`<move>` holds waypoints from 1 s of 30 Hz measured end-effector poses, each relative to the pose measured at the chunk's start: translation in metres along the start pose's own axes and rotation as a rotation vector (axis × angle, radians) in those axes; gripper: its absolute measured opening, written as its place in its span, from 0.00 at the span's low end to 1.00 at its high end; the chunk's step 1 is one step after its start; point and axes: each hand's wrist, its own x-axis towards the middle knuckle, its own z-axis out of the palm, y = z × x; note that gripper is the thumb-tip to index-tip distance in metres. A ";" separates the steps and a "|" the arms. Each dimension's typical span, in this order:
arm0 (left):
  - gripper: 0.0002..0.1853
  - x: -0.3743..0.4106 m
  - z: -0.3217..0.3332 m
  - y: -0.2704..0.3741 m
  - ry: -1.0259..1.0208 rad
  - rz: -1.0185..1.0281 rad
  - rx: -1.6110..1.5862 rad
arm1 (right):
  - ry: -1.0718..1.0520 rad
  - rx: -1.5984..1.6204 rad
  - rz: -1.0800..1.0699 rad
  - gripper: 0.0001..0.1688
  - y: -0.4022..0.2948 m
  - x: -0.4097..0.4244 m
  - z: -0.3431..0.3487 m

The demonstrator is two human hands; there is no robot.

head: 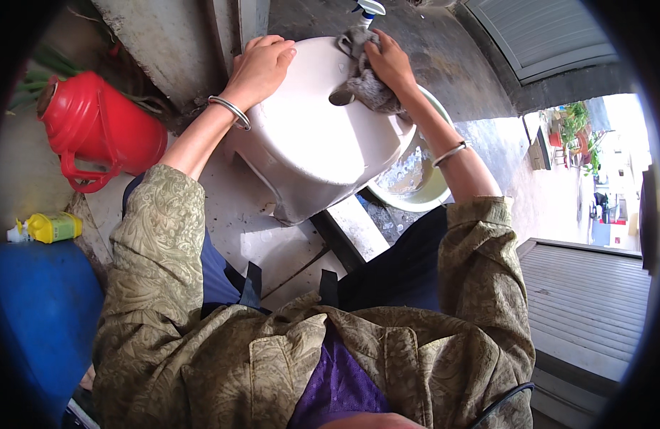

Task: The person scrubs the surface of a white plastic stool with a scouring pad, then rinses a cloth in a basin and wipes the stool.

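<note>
A pale plastic stool point(308, 128) stands tilted in front of me, with a hole in its seat. At its far left edge, my left hand point(263, 69) grips the rim, the fingers partly hidden over the far side. My right hand point(390, 61) holds a bunched grey cloth point(374, 88) against the right side of the seat, partly over the hole. Below my right forearm sits a pale green basin point(439, 195) with cloudy, sudsy water in it, partly hidden by the stool. Just beyond the cloth is a spray bottle point(368, 10) with a white and blue trigger head.
A red thermos jug point(102, 128) leans at the left, near green onion-like leaves point(46, 75). A yellow bottle point(54, 227) lies by a blue drum-like container point(46, 316). A doorway at the right opens onto potted plants point(575, 120), beside a slatted shutter or door panel point(584, 300).
</note>
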 end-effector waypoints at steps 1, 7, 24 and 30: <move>0.22 -0.002 -0.001 -0.002 0.078 -0.009 -0.007 | 0.019 0.065 -0.061 0.32 -0.022 -0.001 0.009; 0.22 -0.009 -0.007 -0.008 0.252 -0.068 -0.023 | -0.169 0.309 -0.428 0.28 -0.114 -0.089 0.000; 0.21 -0.017 0.000 0.005 0.287 0.021 0.047 | -0.064 0.558 -0.314 0.25 -0.093 -0.055 0.027; 0.24 -0.017 0.004 -0.007 0.346 -0.073 -0.150 | -0.344 0.445 -0.322 0.52 -0.121 -0.122 -0.022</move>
